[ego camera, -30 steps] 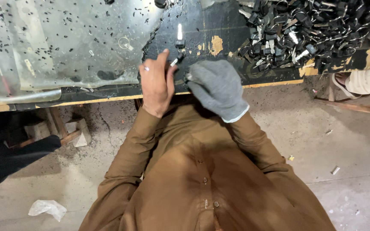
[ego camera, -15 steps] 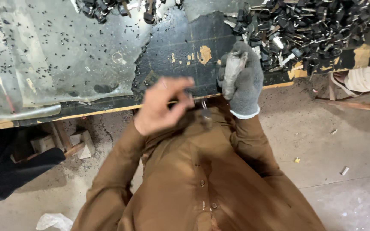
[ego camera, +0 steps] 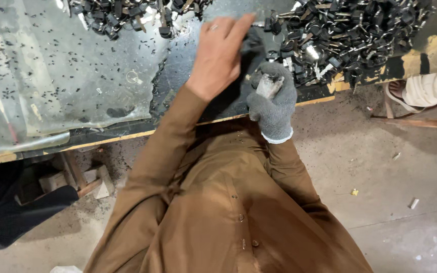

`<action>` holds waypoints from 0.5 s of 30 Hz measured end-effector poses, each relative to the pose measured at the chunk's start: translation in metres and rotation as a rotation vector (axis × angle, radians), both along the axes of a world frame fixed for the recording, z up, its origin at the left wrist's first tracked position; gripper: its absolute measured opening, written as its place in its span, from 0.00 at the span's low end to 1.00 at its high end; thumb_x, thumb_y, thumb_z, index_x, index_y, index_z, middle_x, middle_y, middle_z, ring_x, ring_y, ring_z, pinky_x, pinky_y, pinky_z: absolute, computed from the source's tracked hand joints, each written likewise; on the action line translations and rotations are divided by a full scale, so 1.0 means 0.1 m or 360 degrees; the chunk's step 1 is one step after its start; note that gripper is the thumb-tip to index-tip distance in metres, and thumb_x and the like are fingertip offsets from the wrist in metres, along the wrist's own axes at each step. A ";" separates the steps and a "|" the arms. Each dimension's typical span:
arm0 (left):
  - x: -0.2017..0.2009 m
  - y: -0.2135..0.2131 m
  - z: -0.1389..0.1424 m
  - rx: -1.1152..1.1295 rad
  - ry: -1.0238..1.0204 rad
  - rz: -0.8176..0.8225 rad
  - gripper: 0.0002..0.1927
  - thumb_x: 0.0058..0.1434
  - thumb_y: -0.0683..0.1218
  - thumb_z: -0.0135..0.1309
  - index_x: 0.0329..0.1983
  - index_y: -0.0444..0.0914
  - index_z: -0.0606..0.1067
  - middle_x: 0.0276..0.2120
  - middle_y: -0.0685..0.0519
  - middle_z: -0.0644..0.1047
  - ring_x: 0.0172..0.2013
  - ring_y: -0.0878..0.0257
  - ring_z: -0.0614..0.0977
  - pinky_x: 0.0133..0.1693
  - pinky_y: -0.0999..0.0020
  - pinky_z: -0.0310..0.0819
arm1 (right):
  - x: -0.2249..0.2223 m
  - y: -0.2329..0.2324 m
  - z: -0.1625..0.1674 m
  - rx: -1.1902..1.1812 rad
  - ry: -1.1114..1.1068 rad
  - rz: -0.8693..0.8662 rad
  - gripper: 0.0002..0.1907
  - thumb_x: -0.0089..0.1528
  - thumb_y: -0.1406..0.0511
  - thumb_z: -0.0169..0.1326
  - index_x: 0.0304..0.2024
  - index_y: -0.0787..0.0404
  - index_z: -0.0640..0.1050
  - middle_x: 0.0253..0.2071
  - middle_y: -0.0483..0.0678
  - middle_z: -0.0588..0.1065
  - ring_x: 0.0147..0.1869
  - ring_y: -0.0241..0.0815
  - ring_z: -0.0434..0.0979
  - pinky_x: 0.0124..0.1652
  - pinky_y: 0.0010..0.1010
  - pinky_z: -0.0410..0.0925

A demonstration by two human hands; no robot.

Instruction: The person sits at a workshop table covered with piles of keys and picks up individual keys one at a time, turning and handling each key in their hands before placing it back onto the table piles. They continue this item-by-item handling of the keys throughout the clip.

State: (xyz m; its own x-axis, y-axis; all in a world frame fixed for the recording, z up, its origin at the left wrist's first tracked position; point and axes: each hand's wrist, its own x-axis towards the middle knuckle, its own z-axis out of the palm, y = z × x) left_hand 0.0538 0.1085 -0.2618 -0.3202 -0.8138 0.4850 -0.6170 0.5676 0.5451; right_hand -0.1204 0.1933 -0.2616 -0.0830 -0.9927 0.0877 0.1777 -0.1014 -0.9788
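Note:
My bare left hand (ego camera: 222,54), a ring on one finger, stretches forward over the dark table (ego camera: 178,91). Its fingers lie flat and its fingertips touch the edge of a heap of black-headed keys (ego camera: 350,35). My right hand (ego camera: 274,103) wears a grey knit glove and stays near the table's front edge. It is closed around a small grey metal piece (ego camera: 268,85) that sticks up out of the fist. Brown sleeves cover both my arms.
A second heap of keys (ego camera: 122,15) lies at the far left-centre. A clear plastic sheet (ego camera: 51,81) speckled with black chips covers the table's left part. Another person's sandalled foot (ego camera: 405,93) rests at the right. Wooden blocks (ego camera: 84,179) sit under the table.
My left hand has gone from near my chest forward to the key heap. My gloved right hand has come back from the heap toward the table edge, gripping the metal piece.

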 end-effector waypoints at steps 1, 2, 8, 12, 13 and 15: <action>0.14 0.18 0.07 0.0068 0.0079 0.0042 0.27 0.58 0.35 0.56 0.63 0.39 0.69 0.45 0.45 0.71 0.49 0.48 0.74 0.53 0.54 0.64 | 0.01 0.01 -0.01 -0.0139 0.0189 0.0047 0.28 0.55 0.77 0.61 0.58 0.69 0.73 0.50 0.50 0.74 0.50 0.40 0.74 0.52 0.29 0.72; 0.25 0.38 0.15 0.0131 0.0159 0.0089 0.24 0.59 0.35 0.57 0.59 0.39 0.72 0.44 0.44 0.71 0.47 0.47 0.74 0.52 0.54 0.65 | 0.01 0.01 -0.01 -0.0198 0.0337 0.0076 0.29 0.54 0.75 0.65 0.58 0.68 0.73 0.52 0.51 0.75 0.52 0.41 0.76 0.54 0.31 0.72; 0.42 1.13 0.49 0.0518 0.0691 -0.0247 0.15 0.59 0.35 0.54 0.50 0.39 0.76 0.44 0.48 0.73 0.45 0.50 0.77 0.48 0.58 0.73 | 0.08 -0.10 0.27 -0.0373 0.0960 0.0658 0.30 0.49 0.71 0.68 0.54 0.62 0.75 0.49 0.54 0.79 0.53 0.42 0.82 0.53 0.34 0.75; 0.44 0.88 0.26 0.0172 0.0022 0.0077 0.15 0.57 0.36 0.56 0.48 0.40 0.76 0.42 0.47 0.73 0.44 0.48 0.75 0.47 0.54 0.66 | 0.16 -0.24 0.50 -0.0446 0.1632 0.0332 0.24 0.58 0.68 0.67 0.55 0.61 0.75 0.43 0.55 0.78 0.47 0.53 0.80 0.47 0.42 0.72; 0.44 0.83 0.17 0.0147 -0.0182 0.0174 0.14 0.57 0.37 0.58 0.47 0.40 0.77 0.40 0.47 0.73 0.43 0.49 0.75 0.45 0.54 0.65 | 0.20 -0.25 0.53 -0.0421 0.1859 0.0210 0.23 0.60 0.66 0.68 0.55 0.62 0.75 0.41 0.56 0.77 0.46 0.59 0.78 0.44 0.46 0.70; 0.44 0.79 0.02 0.0185 -0.0034 0.0271 0.17 0.59 0.38 0.58 0.53 0.37 0.76 0.40 0.48 0.73 0.44 0.49 0.75 0.46 0.55 0.64 | 0.27 -0.21 0.57 -0.0199 0.1821 0.0354 0.18 0.62 0.66 0.63 0.51 0.63 0.74 0.39 0.55 0.76 0.45 0.60 0.76 0.44 0.48 0.68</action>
